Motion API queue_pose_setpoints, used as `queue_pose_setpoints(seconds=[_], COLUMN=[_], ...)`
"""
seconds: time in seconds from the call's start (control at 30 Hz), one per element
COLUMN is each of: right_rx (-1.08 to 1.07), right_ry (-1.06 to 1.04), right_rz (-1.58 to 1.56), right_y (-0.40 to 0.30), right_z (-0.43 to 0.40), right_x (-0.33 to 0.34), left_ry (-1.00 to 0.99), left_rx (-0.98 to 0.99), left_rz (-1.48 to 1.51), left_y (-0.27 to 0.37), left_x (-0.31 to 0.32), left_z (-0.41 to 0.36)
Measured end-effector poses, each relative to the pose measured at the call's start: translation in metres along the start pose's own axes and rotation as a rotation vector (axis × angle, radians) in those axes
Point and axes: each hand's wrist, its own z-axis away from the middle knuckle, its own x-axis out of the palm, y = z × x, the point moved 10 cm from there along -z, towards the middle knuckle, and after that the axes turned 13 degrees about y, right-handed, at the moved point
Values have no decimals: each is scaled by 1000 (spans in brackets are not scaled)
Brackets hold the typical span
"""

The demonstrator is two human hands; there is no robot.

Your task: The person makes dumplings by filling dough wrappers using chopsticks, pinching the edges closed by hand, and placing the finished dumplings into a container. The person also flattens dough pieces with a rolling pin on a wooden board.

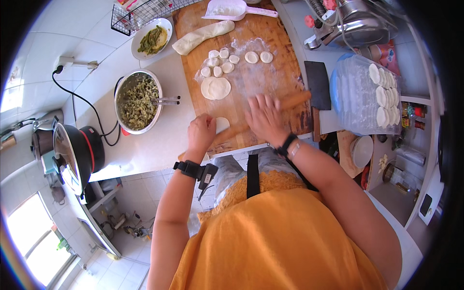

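My right hand [264, 116] presses on a wooden rolling pin [295, 100] that lies slantwise over the near part of a wooden board [250, 87]. With curled fingers, my left hand [201, 131] holds the edge of a small dough wrapper [222, 124] beside the pin. Just beyond it, rolled wrappers [217, 88] lie overlapping. Several small dough pieces [217, 62] sit on the floured middle, and two flattened rounds [259, 57] are to their right. A thick dough log [203, 36] lies at the far left of the board.
Left of the board stand a metal bowl of chopped filling [139, 102] with two utensil handles and a plate of green vegetables [151, 39]. A flour scoop [232, 10] lies at the far edge. Rightward are a cleaver [317, 85] and a clear tray of dumplings [366, 96].
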Motion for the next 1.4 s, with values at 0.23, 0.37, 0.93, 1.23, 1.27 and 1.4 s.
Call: queue_pose_setpoints(seconds=[0.23, 0.37, 0.93, 1.23, 1.27, 1.4], right_rx=[-177, -314, -6, 58, 59, 70], right_ry=[-32, -274, 59, 22, 22, -41], right_rz=[-120, -96, 32, -78, -76, -151], right_y=[-7, 3, 32, 33, 33, 32], right_z=[-2, 62, -42, 38, 49, 73], right_x=[16, -9, 4, -19, -27, -35], left_ry=[-258, -182, -128, -185, -166, -48], left_rx=[46, 271, 172, 295, 398, 543], left_rz=[81, -61, 287, 240, 190, 133], left_y=[2, 38, 84, 99, 108, 116], left_x=[20, 23, 68, 74, 69, 65], left_z=[-12, 5, -26, -20, -16, -7])
